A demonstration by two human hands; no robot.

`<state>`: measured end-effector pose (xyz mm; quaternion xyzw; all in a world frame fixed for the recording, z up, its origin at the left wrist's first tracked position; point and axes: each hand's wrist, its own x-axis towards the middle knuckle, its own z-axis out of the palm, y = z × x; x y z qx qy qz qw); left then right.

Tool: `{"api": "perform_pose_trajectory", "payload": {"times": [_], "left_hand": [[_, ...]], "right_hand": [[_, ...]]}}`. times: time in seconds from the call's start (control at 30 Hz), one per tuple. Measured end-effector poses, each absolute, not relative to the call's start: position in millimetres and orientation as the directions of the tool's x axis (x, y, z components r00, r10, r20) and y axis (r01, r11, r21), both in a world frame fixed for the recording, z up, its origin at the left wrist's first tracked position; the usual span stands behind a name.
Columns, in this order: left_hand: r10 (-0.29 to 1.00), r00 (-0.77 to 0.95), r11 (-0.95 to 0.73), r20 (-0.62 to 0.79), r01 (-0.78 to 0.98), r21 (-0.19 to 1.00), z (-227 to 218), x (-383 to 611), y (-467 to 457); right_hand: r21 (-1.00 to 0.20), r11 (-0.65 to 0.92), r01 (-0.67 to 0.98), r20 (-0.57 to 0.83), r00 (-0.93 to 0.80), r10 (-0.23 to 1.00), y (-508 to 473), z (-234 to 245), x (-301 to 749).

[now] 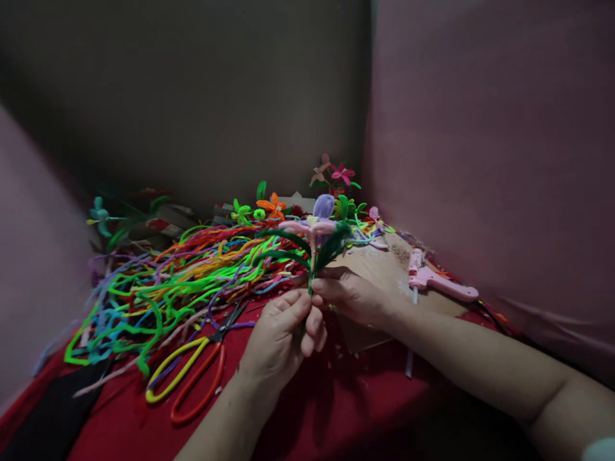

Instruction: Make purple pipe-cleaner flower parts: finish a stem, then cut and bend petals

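While the flower (323, 227) seems light and soft, left hand (283, 326) and right hand (353, 296) pinch the stem (311, 279) below it, the safer hold.

Bottom end of flower (313, 242) stem hidden in L hand (283, 326). Rt. of flower, R forearm (471, 358) exits pic & hides mid-pt. of glue stick (409, 365). Clutter (166, 225) far L of flower too dim to ID.

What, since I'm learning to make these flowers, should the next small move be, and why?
Perhaps the right hand could gently smooth the green stem just below the dark green leaves: it holds the stem near where they branch out, while the left hand grips lower down and could probably steady the piece.
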<state>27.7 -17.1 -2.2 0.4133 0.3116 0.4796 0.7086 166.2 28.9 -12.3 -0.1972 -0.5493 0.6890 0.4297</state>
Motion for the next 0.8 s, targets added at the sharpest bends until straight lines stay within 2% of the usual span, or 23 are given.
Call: {"api": "perform_pose_trajectory", "payload": {"times": [0.07,0.1,0.17,0.2,0.3,0.4,0.5,0.6,0.7,0.8], "left_hand": [[0.91,0.414,0.224,-0.035,-0.417,0.881,-1.4,26.8,-14.8],[0.91,0.414,0.19,-0.029,-0.355,0.916,-1.1,26.1,-13.8],[0.946,0.323,0.022,0.016,-0.114,0.993,-1.3,24.6,-12.8],[0.967,0.245,-0.085,0.07,0.05,0.995,-2.2,23.9,-12.8],[0.95,0.054,-0.295,0.309,0.485,0.823,-7.5,22.9,-14.1],[0.912,0.054,-0.343,0.406,0.643,0.685,-13.2,22.7,-15.5],[0.913,0.053,-0.354,0.405,0.596,0.721,-14.8,22.7,-15.5],[0.944,0.017,-0.299,0.328,0.46,0.836,-12.5,24.1,-14.8],[0.988,0.039,-0.153,0.148,0.163,0.975,-8.7,27.3,-14.4],[0.988,0.155,0.042,-0.007,-0.224,0.974,-5.0,30.2,-13.8]], "right_hand": [[-0.92,-0.049,-0.388,0.185,-0.542,0.82,28.9,-12.8,166.2],[-0.926,-0.053,-0.375,0.174,-0.545,0.82,28.7,-12.4,166.5],[-0.934,-0.043,-0.354,0.169,-0.544,0.822,28.2,-10.3,166.9],[-0.936,-0.028,-0.351,0.174,-0.53,0.83,27.9,-8.9,167.0],[-0.94,0.054,-0.336,0.201,-0.418,0.886,26.7,-4.3,165.8],[-0.96,0.077,-0.27,0.174,-0.358,0.917,24.7,-1.2,163.9],[-0.97,0.066,-0.235,0.159,-0.405,0.9,23.5,-0.5,163.8],[-0.97,0.044,-0.24,0.162,-0.498,0.852,23.7,-2.3,165.1],[-0.95,0.011,-0.311,0.195,-0.566,0.801,24.3,-6.5,165.2],[-0.957,0.03,-0.288,0.194,-0.561,0.804,25.0,-10.8,163.2]]}}
